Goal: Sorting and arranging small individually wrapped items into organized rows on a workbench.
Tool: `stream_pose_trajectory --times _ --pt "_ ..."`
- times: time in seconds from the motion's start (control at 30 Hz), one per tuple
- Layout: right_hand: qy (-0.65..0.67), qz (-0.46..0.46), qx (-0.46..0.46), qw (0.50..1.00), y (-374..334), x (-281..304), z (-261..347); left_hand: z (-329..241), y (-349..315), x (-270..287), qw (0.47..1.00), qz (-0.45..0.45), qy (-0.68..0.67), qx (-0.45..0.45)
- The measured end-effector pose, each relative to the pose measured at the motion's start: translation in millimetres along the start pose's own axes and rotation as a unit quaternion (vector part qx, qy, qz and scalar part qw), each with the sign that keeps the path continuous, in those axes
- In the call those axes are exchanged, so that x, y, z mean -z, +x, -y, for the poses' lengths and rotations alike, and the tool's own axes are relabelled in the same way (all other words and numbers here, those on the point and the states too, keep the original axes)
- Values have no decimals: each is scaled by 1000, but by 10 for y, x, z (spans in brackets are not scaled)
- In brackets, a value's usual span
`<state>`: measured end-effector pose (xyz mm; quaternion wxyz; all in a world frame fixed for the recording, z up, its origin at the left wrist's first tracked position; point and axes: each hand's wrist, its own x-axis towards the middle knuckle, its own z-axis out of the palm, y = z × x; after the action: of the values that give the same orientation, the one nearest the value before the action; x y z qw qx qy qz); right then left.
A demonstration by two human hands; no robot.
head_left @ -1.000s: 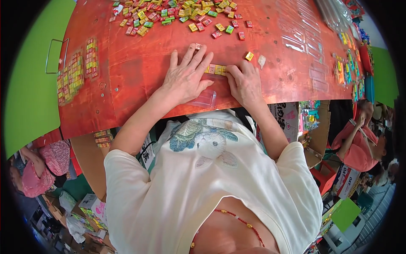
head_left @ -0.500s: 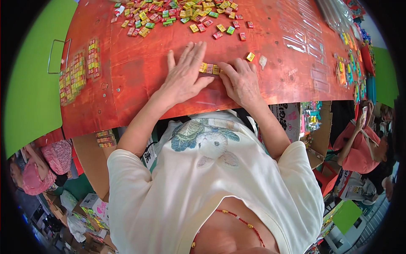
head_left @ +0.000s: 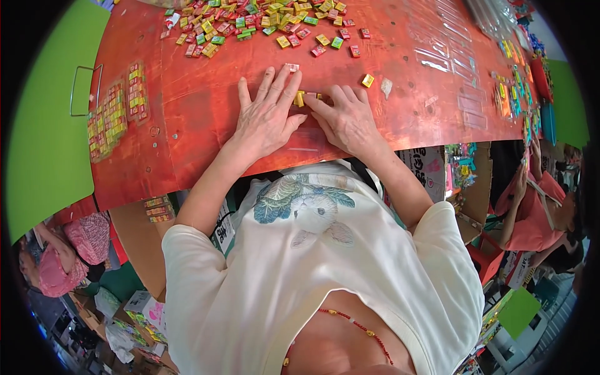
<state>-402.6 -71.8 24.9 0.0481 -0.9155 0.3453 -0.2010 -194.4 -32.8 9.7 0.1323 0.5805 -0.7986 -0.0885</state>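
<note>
My left hand (head_left: 267, 119) lies with its fingers stretched out over the red table. At its fingertips is a small pinkish-red box (head_left: 292, 67). Between my hands is a short row of tiny boxes, mostly yellow (head_left: 299, 99), partly covered by my fingers. My right hand (head_left: 347, 122) has its fingers bent and drawn together, with index finger and thumb on this row. A clear plastic piece (head_left: 304, 149) lies nearer the table edge. One loose yellow box (head_left: 367, 80) sits beyond my right hand.
A pile of small coloured boxes (head_left: 250, 22) spreads over the far table. Filled clear packs (head_left: 107, 122) lie at left, empty clear plastic trays (head_left: 437, 50) at far right. A whitish scrap (head_left: 386, 88) lies right of my hands. Co-workers are on both sides.
My right hand has shifted left along the row, covering more of it. My left fingers have spread, and a pinkish-red box now shows at their tips.
</note>
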Motion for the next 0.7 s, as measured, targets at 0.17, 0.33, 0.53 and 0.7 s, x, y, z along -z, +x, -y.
stream_pose_trajectory --times 0.17,0.33,0.53,0.7 --pt "-3 -26 19 999 71 -43 41 -7 16 -18 1000 1 -15 8" --pt "-13 11 7 1000 37 0 6 -11 4 -3 1000 7 -11 14" --pt "5 17 -22 1000 -40 67 -32 22 -3 4 1000 4 -18 15" --pt "47 -4 -64 997 -146 96 -117 239 -77 164 998 -40 -38 29"
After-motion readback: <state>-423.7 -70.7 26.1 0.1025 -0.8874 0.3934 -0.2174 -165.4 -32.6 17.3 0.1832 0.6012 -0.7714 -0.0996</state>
